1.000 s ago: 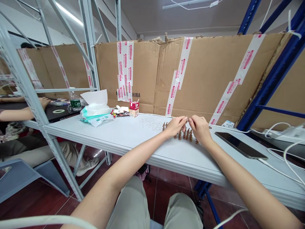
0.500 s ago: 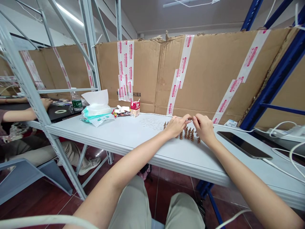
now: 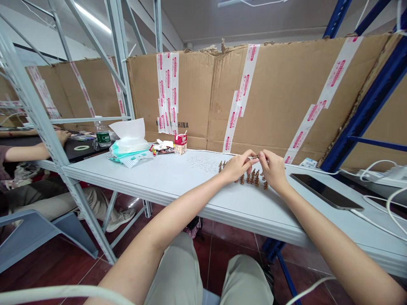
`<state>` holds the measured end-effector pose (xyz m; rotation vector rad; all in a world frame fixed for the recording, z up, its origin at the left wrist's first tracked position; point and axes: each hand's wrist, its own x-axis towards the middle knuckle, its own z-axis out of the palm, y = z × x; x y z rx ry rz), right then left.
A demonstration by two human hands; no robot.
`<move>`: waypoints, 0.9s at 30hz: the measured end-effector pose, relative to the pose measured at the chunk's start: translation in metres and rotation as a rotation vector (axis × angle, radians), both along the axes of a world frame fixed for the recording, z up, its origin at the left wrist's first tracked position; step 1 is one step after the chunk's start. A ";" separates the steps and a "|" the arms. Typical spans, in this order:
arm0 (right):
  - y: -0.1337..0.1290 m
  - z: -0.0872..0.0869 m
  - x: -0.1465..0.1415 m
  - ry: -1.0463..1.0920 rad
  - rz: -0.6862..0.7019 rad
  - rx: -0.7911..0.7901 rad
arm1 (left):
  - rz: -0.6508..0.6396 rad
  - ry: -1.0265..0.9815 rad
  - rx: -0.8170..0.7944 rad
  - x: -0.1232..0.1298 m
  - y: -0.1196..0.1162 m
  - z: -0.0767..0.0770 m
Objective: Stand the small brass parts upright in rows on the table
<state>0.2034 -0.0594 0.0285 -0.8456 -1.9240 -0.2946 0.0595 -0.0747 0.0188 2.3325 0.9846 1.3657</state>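
Observation:
Above the table (image 3: pixel 165 182), my left hand (image 3: pixel 238 167) and my right hand (image 3: pixel 274 170) meet fingertip to fingertip. Both are closed in a pinch around a small brown piece, mostly hidden by the fingers, that looks like a figurine. Under and between the hands, several small bronze-brown figurines (image 3: pixel 252 177) stand upright in rows. More of them show just left of my left hand, and part of the group is covered by it. Further left, many tiny clear pieces (image 3: pixel 203 163) lie spread on the tabletop.
A red-and-white drink carton (image 3: pixel 180 145), wrappers (image 3: pixel 163 147) and a pack of wipes (image 3: pixel 130 146) stand at the back left. A phone (image 3: pixel 326 191) with a cable lies right of my hands. Cardboard (image 3: pixel 286 93) walls the back. At far left is another person's arm (image 3: pixel 25 153).
My hands stay together at nearly the same spot, with a slight shift of the fingers around the small piece. The standing figurines have not moved.

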 end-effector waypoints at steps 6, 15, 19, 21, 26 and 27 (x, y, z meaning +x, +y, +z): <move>0.002 -0.002 0.000 0.006 0.026 0.018 | 0.045 -0.006 -0.013 0.002 0.000 -0.001; 0.004 -0.004 0.004 -0.148 0.003 0.165 | -0.501 -0.305 -0.473 0.000 0.010 0.000; 0.004 -0.004 0.005 -0.135 -0.009 0.173 | -0.460 -0.338 -0.474 0.000 0.007 0.002; 0.005 -0.003 0.005 -0.124 -0.018 0.161 | -0.405 -0.342 -0.422 0.000 0.006 0.002; 0.006 -0.003 0.005 -0.149 -0.011 0.154 | -0.363 -0.321 -0.294 0.001 0.008 -0.001; 0.006 -0.004 0.005 -0.157 -0.008 0.158 | -0.369 -0.321 -0.294 0.001 0.009 -0.002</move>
